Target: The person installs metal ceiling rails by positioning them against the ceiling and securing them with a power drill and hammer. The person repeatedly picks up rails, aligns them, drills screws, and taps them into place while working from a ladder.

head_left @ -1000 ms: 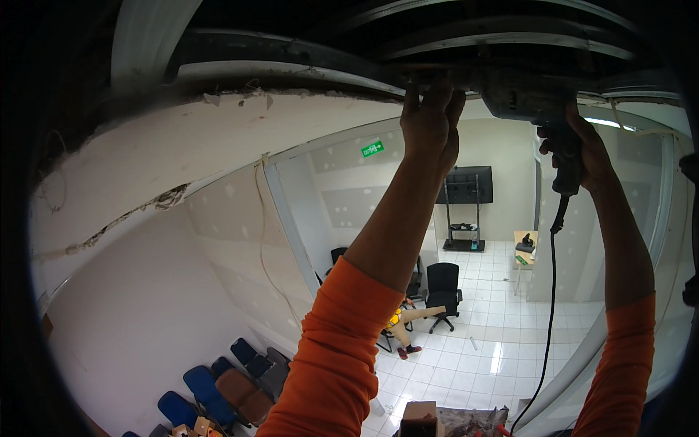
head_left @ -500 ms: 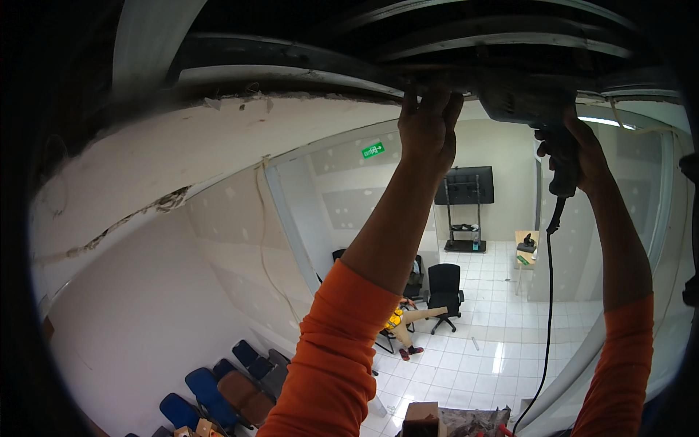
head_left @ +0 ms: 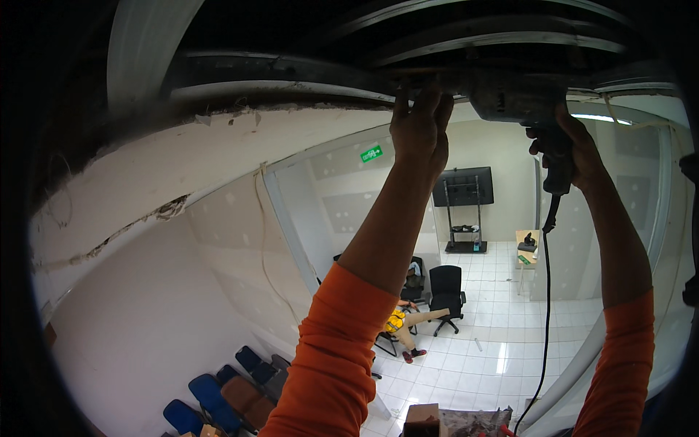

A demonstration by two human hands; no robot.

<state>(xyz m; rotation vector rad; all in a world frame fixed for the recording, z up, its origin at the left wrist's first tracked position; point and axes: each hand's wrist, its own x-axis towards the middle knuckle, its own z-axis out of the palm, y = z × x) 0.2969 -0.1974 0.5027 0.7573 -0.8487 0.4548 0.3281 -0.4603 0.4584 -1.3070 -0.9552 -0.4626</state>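
Overhead, a dark corded power drill (head_left: 513, 98) lies level with its front toward the left, among metal ceiling rails. My right hand (head_left: 579, 149) wraps round its handle, from which a black cord (head_left: 547, 291) hangs. My left hand (head_left: 421, 127) reaches up with its fingers closed about the drill's narrow front end. Shadow hides the tip and what it touches. Close by, a metal rail (head_left: 502, 41) crosses the dark opening, and a white wall edge with a broken top (head_left: 291, 120) runs below my left hand.
Far below, a person in a yellow vest (head_left: 395, 320) sits beside a black office chair (head_left: 445, 291). Blue chairs (head_left: 211, 397) stand along the left wall. A screen on a stand (head_left: 464, 188) and a small table (head_left: 526, 247) are at the back. An open cardboard box (head_left: 422, 421) is at bottom centre.
My hands and the drill appear slightly farther left in the picture. The room below has shifted slightly too. Both hands keep the same grip.
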